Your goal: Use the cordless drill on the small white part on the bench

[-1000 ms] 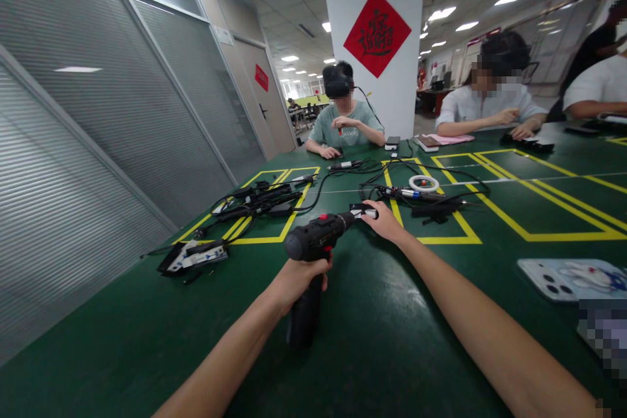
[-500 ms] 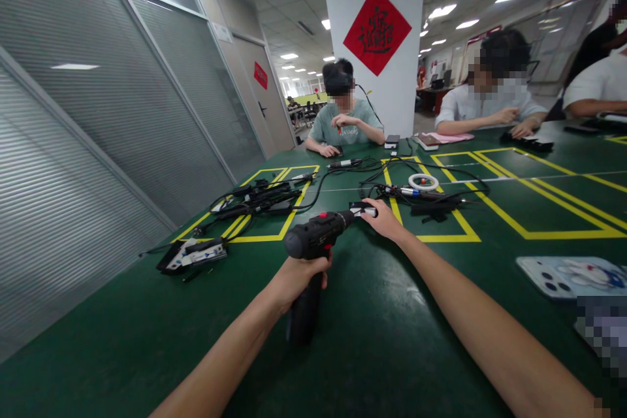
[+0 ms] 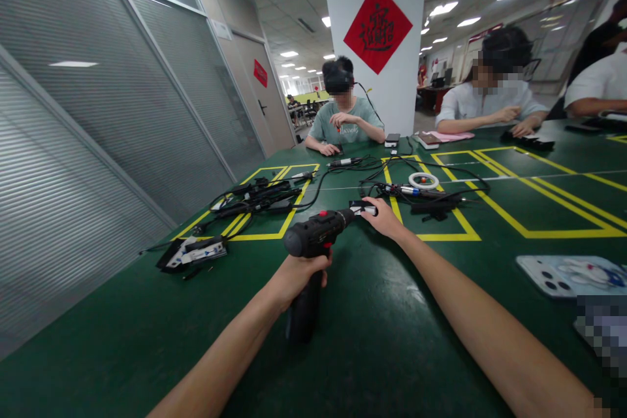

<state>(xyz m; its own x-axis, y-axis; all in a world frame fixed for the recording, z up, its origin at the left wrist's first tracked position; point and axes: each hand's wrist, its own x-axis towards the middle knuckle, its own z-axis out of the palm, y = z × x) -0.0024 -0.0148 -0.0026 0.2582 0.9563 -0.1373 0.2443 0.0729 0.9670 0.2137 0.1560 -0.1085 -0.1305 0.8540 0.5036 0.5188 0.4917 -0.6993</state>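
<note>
My left hand (image 3: 301, 277) is wrapped round the grip of a black cordless drill (image 3: 316, 234) with red buttons. The drill's chuck points away to the right, and its tip meets a small black-and-white block (image 3: 362, 208). Fingers of my right hand (image 3: 385, 219) are closed on that block, gripping it from its right side on the green table. Whether the bit is inside the block or only against it, I cannot tell.
Black cables and tools (image 3: 259, 196) lie in a heap at left, near a black-and-white part (image 3: 193, 253). Beyond my right hand are more tools (image 3: 416, 192) and a white ring (image 3: 424, 181). A phone (image 3: 573, 275) lies at right. Co-workers sit across the table.
Almost nothing differs. My left hand with the drill and my right hand on the block hold their places, while the view shifts very slightly.
</note>
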